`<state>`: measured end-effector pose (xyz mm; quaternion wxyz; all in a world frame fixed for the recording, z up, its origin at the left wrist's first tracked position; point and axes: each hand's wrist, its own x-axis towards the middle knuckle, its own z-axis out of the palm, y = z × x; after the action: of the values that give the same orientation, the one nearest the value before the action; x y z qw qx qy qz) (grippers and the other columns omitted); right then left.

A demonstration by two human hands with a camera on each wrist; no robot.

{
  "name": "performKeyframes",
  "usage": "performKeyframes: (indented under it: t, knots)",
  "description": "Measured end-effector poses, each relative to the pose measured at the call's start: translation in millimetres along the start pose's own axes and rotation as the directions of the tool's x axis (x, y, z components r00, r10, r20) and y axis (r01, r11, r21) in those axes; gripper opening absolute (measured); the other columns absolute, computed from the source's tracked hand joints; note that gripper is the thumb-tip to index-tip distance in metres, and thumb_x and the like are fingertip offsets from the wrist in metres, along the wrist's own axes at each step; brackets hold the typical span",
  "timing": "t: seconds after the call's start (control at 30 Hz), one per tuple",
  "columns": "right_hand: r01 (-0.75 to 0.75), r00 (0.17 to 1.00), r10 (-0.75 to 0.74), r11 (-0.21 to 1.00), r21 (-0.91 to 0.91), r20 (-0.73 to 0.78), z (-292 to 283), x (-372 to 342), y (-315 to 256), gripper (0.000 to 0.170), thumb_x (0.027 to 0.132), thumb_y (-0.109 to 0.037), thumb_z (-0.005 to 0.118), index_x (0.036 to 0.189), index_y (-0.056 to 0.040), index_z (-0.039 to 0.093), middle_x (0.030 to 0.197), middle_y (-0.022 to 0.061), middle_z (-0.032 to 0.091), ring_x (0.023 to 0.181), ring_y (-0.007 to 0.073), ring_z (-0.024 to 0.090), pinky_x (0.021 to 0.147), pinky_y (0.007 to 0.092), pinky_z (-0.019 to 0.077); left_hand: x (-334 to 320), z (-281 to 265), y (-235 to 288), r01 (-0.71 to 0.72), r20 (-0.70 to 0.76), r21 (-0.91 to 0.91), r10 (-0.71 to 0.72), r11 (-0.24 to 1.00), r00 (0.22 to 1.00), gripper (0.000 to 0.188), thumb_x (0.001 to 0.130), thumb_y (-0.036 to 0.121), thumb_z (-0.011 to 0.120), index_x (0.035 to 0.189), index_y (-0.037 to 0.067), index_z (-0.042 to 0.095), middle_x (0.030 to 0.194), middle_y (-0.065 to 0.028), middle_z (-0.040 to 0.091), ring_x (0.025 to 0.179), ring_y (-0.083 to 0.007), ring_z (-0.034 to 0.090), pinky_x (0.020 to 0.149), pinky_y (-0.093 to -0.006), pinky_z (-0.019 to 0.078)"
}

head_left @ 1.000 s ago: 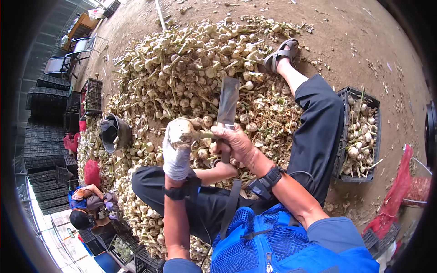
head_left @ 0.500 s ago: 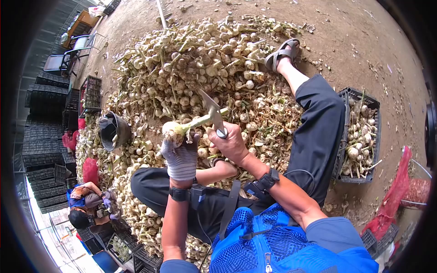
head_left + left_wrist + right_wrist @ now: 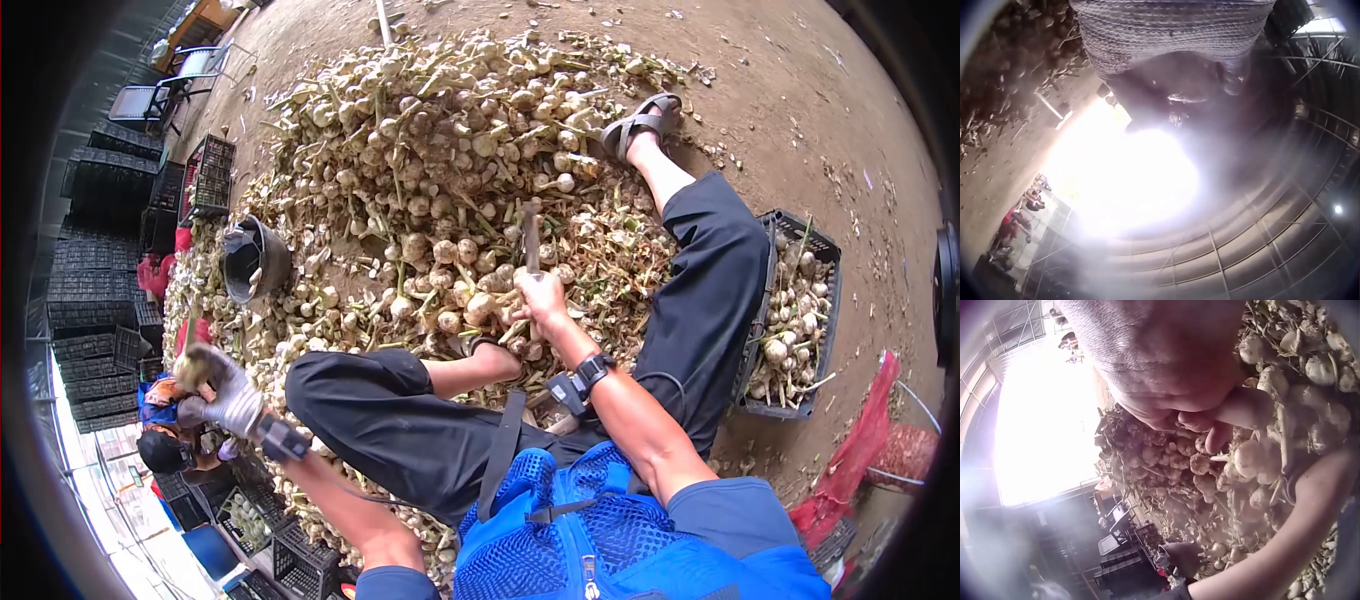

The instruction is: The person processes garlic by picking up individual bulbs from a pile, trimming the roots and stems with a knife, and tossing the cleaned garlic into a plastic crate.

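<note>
My left hand [image 3: 232, 395], in a striped knit glove, reaches far out to the left. It grips a garlic bulb [image 3: 192, 370], blurred, at its fingers. In the left wrist view the knit glove [image 3: 1172, 31] fills the top, and the fingers lie in dark shadow. My bare right hand [image 3: 543, 300] holds a knife by its handle over the garlic heap, with the narrow blade [image 3: 531, 240] pointing away from me. Curled fingers of that hand [image 3: 1172, 369] show in the right wrist view, where the knife is hidden.
A big heap of garlic [image 3: 440, 150] spreads before my legs. A black bucket [image 3: 255, 262] stands at its left, and a crate of garlic [image 3: 800, 320] beside my right leg. Another person [image 3: 165, 450] sits low at the left, near stacked black crates [image 3: 90, 300].
My left hand has swung from in front of me far to the left with the garlic bulb. My right hand has moved slightly right, the blade turning from across the stem to point away.
</note>
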<state>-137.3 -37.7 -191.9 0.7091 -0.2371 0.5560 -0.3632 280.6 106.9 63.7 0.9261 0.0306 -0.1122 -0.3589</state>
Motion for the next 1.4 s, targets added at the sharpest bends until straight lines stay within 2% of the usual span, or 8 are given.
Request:
performKeyframes:
  t: [0.1,0.17,0.3,0.33,0.7,0.87,1.07,1.4]
  knots:
    - [-0.028,0.999,0.028,0.999,0.018,-0.034,1,-4,-9,0.017,0.089,-0.018,0.065,0.082,-0.0041,0.057,0.061,-0.0036,0.048,0.038,0.0069,0.043,0.044,0.0307,0.0577,9,-44,76,-0.063,-0.351,0.42,0.226,0.905,0.909,0.056,0.086,0.025,0.074,0.124,-0.009,0.053,0.125,-0.0245,0.06,0.113,-0.0348,0.062,0.105,-0.0494,0.0512]
    - [-0.028,1.0,0.028,1.0,-0.011,-0.014,4,-1,2,0.017,0.089,-0.018,0.065,0.082,-0.0043,0.057,0.061,-0.0035,0.048,0.039,0.007,0.043,0.044,0.0307,0.0579,19,-132,108,0.187,-0.145,0.829,-0.12,0.528,0.982,0.034,0.099,0.022,0.054,0.121,-0.004,0.058,0.124,-0.0202,0.061,0.113,-0.0275,0.062,0.108,-0.0373,0.047]
    - [-0.017,1.0,0.019,0.99,-0.139,0.01,10,-6,13,0.019,0.087,-0.018,0.066,0.083,-0.0011,0.058,0.068,0.0002,0.053,0.05,0.0105,0.054,0.046,0.0311,0.0583,-16,-153,-58,0.584,-0.612,0.786,-0.116,-0.203,0.782,0.049,0.094,0.014,0.064,0.14,0.008,0.048,0.128,-0.0143,0.06,0.112,-0.0227,0.062,0.091,-0.033,0.0527]
    - [-0.009,1.0,0.01,0.988,-0.152,0.006,12,-6,16,0.022,0.086,-0.019,0.065,0.082,0.0019,0.059,0.069,0.0025,0.056,0.054,0.0124,0.058,0.045,0.0303,0.058,-23,-176,-86,0.606,-0.61,0.792,-0.175,-0.082,0.773,0.055,0.09,0.013,0.069,0.141,0.007,0.048,0.127,-0.0135,0.061,0.112,-0.0232,0.062,0.093,-0.0337,0.0524]
    - [-0.052,0.998,0.047,0.993,-0.11,-0.048,3,7,25,0.023,0.088,-0.02,0.066,0.079,0.0,0.058,0.068,-0.0003,0.052,0.055,0.0095,0.053,0.044,0.028,0.0552,-30,-296,-291,-0.358,-0.277,0.65,-0.648,-0.67,0.709,0.079,0.068,0.02,0.082,0.139,0.009,0.05,0.128,-0.0224,0.057,0.12,-0.0402,0.054,0.101,-0.0429,0.0472]
    - [-0.042,0.999,0.04,0.987,-0.153,-0.015,5,10,20,0.018,0.092,-0.018,0.066,0.091,-0.0019,0.058,0.071,-0.0028,0.051,0.053,0.0065,0.05,0.046,0.0268,0.056,-28,-279,-287,0.028,-0.395,0.813,-0.518,-0.581,0.759,0.069,0.068,0.024,0.084,0.129,0.004,0.059,0.119,-0.0177,0.067,0.108,-0.0281,0.066,0.096,-0.0361,0.0512]
    - [0.015,1.0,-0.015,0.992,-0.122,-0.001,10,1,7,0.018,0.09,-0.017,0.067,0.092,-0.0014,0.06,0.073,-0.003,0.051,0.057,0.0078,0.053,0.047,0.0271,0.0572,25,-206,-241,0.421,-0.339,0.904,-0.48,0.072,0.809,0.05,0.078,0.015,0.08,0.121,0.001,0.057,0.104,-0.006,0.066,0.093,-0.0138,0.063,0.083,-0.0277,0.0525]
    - [0.488,0.865,-0.501,0.832,-0.262,0.021,42,-44,-67,0.023,0.085,-0.019,0.07,0.076,-0.001,0.06,0.056,0.0065,0.058,0.051,0.0097,0.054,0.053,0.0323,0.0461,51,55,-195,0.014,-0.128,0.987,-0.713,-0.163,0.689,0.04,0.082,0.015,0.08,0.115,0.003,0.061,0.094,-0.0003,0.066,0.076,-0.0079,0.061,0.068,-0.0242,0.0525]
